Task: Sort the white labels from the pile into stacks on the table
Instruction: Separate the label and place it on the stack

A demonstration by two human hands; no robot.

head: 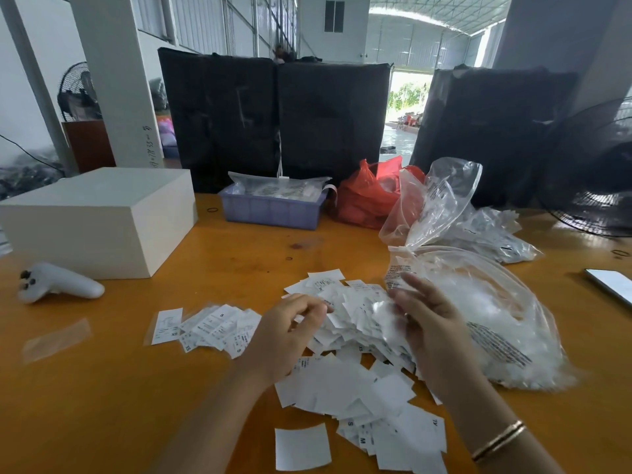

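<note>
A loose pile of white labels (355,354) spreads over the middle of the orange table (102,388). To its left lies a fanned group of labels (212,328) marked S, with a single label (167,326) beside it. My left hand (284,336) hovers over the pile's left side with curled fingers, its fingertips at the labels. My right hand (427,323) is raised over the pile's right side and holds a blurred white label (383,311) between thumb and fingers.
A clear plastic bag (485,313) lies right of the pile, more bags (492,234) behind it. A white box (99,220), white controller (58,283), purple tray (273,208), red bag (369,196), phone (612,285) and black fan (595,172) stand around.
</note>
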